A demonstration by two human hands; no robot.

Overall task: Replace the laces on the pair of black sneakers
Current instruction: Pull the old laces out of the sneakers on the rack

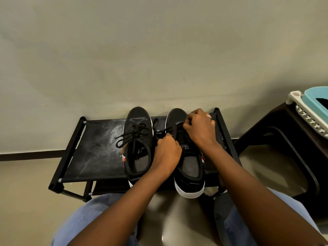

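The black sneakers sit side by side on the dark fabric top of a low rack [92, 153] in front of you, both with their long axis running from 6 o'clock to 12 o'clock: toes toward the wall [159, 50], heels toward your knees. The left sneaker [137, 150] leans slightly to 11 o'clock at the toe and is laced, with a black lace [132, 134] tied in a loose bow over its tongue, loops spilling out toward 9 o'clock. The right sneaker [190, 167] lies just beside it at 3 o'clock, white sole edge showing at the heel, which overhangs the rack's near rail.

Your left hand [166, 153] is clenched round a black lace end between the two shoes, near the right sneaker's tongue. Your right hand [199, 129] is curled over that shoe's eyelet area, fingertips pinching lace at about 12 o'clock from your left hand; a ring shows on one finger. Exactly which eyelet the lace passes through is hidden by your fingers.

At 3 o'clock stands a dark stool [276, 139] carrying a white and teal basket [312, 110].
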